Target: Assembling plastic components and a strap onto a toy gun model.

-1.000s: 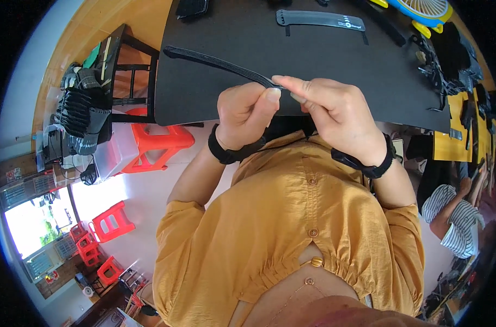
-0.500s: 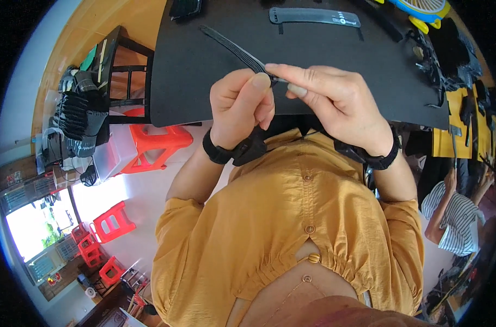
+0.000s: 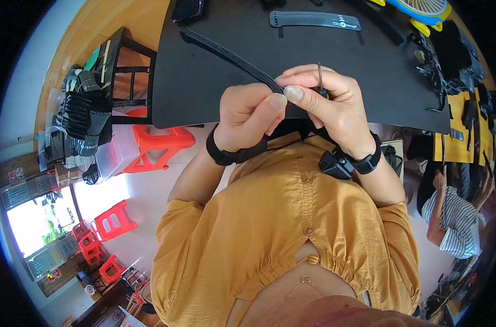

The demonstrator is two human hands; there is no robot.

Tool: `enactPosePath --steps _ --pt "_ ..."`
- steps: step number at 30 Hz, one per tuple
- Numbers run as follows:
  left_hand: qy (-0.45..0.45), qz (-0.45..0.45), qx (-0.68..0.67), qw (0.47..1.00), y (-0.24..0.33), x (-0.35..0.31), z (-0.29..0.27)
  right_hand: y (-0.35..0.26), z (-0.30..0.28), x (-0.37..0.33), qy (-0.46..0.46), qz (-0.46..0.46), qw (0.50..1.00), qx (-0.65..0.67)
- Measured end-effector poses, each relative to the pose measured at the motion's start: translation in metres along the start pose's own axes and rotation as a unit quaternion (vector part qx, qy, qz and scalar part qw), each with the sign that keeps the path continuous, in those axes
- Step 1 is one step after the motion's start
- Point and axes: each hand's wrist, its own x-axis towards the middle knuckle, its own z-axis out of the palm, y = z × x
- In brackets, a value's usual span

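My left hand (image 3: 250,117) is closed around the near end of a bundle of thin black straps (image 3: 226,53). The bundle sticks out over the black table (image 3: 204,87), slanting toward the far left. My right hand (image 3: 340,111) meets it thumb to thumb, its fingertips pinched at the bundle's near end. Between the right fingers stands a slim dark pin-like piece (image 3: 320,76) with a thicker black base; its kind I cannot make out. What lies right under both thumbs is hidden.
Farther back on the table lies a flat grey strap (image 3: 313,20). A black packet (image 3: 187,11) sits at the far left, a blue and yellow fan-like object (image 3: 419,12) at the far right. Dark cords (image 3: 433,71) bunch along the right edge. A red stool (image 3: 163,144) stands left.
Both hands have drawn together, the left shifting right and slightly nearer. My right fingers have curled from stretched out into a pinch. The pin-like piece now stands up between them.
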Motion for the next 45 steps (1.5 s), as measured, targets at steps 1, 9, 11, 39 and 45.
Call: enactPosePath --steps 1,9,11,39,45 --pt "-0.001 0.0 -0.001 1.0 0.001 0.001 0.0 -0.001 0.0 -0.001 0.0 0.028 0.999 0.02" --pt "-0.018 0.084 0.158 0.984 0.01 0.01 0.005 0.008 0.001 -0.004 0.017 0.004 0.998 0.052" --pt "-0.039 0.105 0.183 0.977 0.014 0.013 0.005 0.007 -0.001 0.001 0.023 0.014 0.998 0.052" --pt "-0.16 -0.084 0.112 0.977 0.003 -0.01 0.028 0.001 -0.053 0.025 0.259 -0.105 0.96 0.019" --pt "-0.066 -0.207 0.016 0.976 -0.011 0.001 0.028 -0.005 -0.028 0.014 0.122 -0.013 0.991 0.046"
